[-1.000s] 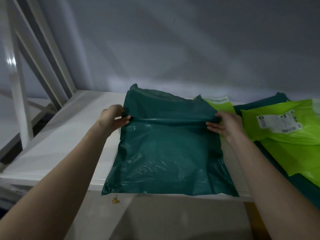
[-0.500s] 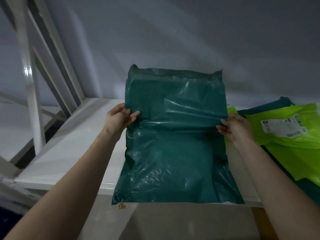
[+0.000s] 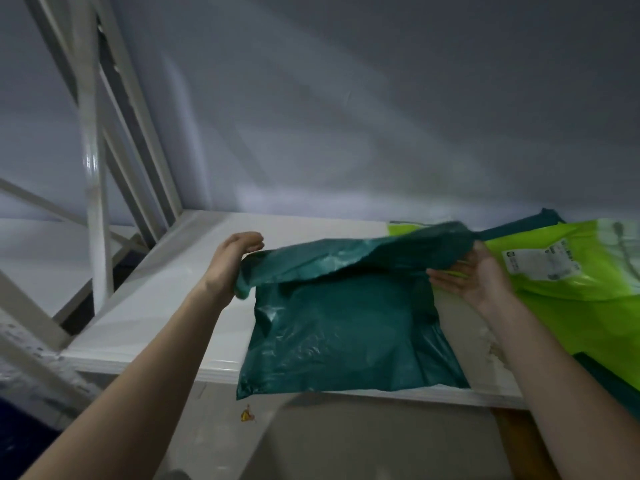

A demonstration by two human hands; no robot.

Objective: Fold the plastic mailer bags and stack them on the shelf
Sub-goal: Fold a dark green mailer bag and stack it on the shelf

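Note:
A dark green mailer bag (image 3: 346,334) lies on the white shelf (image 3: 166,299), its near edge hanging over the front lip. Its far half is lifted and bent over toward me, hovering above the lower half. My left hand (image 3: 232,261) grips the left end of that raised flap. My right hand (image 3: 474,275) holds the flap's right end, palm turned up. A lime green mailer bag (image 3: 568,271) with a white label lies to the right, on top of other dark green bags.
White diagonal frame bars (image 3: 93,161) rise at the left of the shelf. A grey wall (image 3: 381,116) closes the back. A small yellow scrap (image 3: 246,415) sticks to the panel below the shelf edge.
The bag's far half stood upright against the wall half a second ago; both hands have swung it down and toward me, so it now bends over the lower half.

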